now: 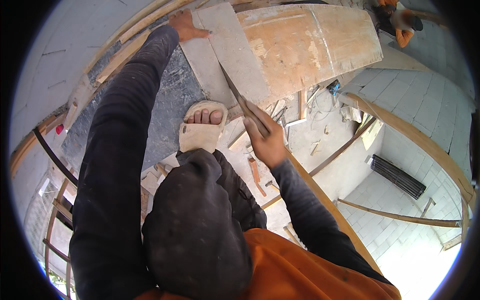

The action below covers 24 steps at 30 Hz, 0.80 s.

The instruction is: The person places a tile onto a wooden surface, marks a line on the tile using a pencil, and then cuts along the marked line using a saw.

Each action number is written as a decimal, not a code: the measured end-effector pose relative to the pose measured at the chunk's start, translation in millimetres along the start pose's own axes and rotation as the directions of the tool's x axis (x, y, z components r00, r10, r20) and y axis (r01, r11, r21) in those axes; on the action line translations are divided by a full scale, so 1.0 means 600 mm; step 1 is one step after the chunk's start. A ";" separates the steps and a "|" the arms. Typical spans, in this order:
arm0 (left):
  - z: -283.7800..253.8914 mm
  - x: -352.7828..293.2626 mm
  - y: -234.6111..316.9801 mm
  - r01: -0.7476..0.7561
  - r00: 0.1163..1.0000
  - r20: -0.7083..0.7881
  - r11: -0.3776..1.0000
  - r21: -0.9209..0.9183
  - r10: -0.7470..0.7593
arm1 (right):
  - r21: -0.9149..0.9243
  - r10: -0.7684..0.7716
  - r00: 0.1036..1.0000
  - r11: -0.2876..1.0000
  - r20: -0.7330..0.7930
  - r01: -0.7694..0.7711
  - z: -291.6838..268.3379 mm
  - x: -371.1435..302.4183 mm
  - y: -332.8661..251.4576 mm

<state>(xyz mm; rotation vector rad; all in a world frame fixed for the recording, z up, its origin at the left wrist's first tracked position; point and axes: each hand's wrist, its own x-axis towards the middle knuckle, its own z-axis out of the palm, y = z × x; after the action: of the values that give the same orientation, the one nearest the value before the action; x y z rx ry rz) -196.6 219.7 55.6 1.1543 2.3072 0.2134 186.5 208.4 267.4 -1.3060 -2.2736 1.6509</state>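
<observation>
My right hand point(266, 139) is wrapped round the handle end of a handsaw. The saw's narrow dark blade point(231, 86) reaches up and to the left, edge-on, into a pale grey board point(245, 55). From the blade's tip a thin dark line runs on up the board toward its far edge. My left hand point(186, 26) lies on the far left corner of this board, thumb stretched out beside the line. My sandalled foot point(204, 118) stands close to the board's near edge, on a dark scuffed panel point(172, 85).
A worn orange-brown plywood sheet point(310, 42) extends to the right. Timber strips point(122, 56) lie at the left. Below are a hammer point(271, 185), wood offcuts point(256, 176) and a dark grille point(398, 176). Another person point(400, 22) in orange is at the far right.
</observation>
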 end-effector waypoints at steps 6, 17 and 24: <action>0.003 0.021 -0.012 -0.003 0.999 0.054 1.000 0.017 0.002 | 0.018 0.071 0.997 0.997 -0.040 -0.070 -0.010 -0.041 -0.009; -0.024 0.012 0.048 0.006 0.999 0.048 0.999 0.040 -0.008 | -0.007 -0.066 0.995 0.998 -0.070 0.066 0.034 0.043 0.030; 0.034 -0.004 -0.043 -0.073 0.994 -0.076 0.997 0.037 0.076 | -0.055 0.216 0.973 0.976 0.078 -0.212 -0.107 -0.251 -0.045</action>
<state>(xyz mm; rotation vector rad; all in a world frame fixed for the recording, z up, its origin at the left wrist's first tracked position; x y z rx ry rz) -202.2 199.6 29.8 1.2714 2.3449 0.2520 298.2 158.9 379.7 -1.5724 -2.3013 1.7567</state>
